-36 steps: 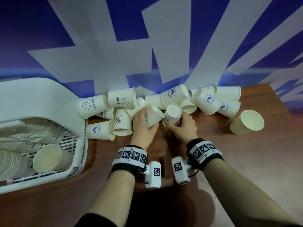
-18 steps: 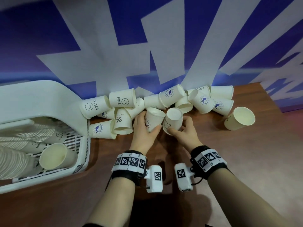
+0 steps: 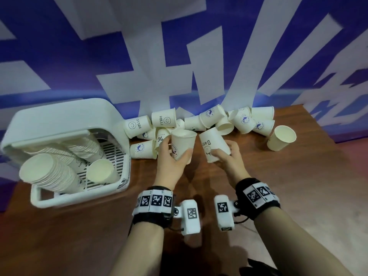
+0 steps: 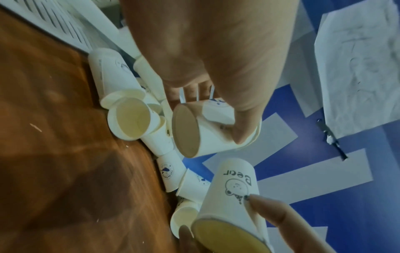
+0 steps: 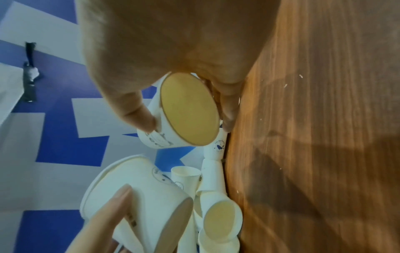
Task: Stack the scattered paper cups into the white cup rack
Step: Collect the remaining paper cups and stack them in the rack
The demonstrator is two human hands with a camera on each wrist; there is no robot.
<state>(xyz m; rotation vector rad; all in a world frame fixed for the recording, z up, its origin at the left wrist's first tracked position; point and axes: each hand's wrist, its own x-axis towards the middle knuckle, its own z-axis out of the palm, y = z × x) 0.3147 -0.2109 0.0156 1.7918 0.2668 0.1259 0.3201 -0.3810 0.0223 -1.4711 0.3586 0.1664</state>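
Observation:
My left hand (image 3: 176, 154) grips a white paper cup (image 3: 182, 145) upright, mouth up, just in front of the pile; its base (image 4: 186, 130) faces the left wrist camera. My right hand (image 3: 222, 151) pinches a tilted cup printed "Bear" (image 3: 212, 144) close beside it, with the cup's round end (image 5: 188, 109) toward the right wrist. The two held cups are a small gap apart. The white cup rack (image 3: 79, 198) stands at the left and holds long stacks of cups (image 3: 49, 172) and a single cup (image 3: 101, 173).
Several loose cups (image 3: 209, 118) lie jumbled along the blue and white wall, from the rack's right side across to the right. One more cup (image 3: 281, 138) lies apart at the far right. The brown wooden table (image 3: 298, 186) stretches toward me.
Both hands have lifted their cups out of the pile and drawn them back toward me. The left cup now stands mouth up and the right cup has tipped over.

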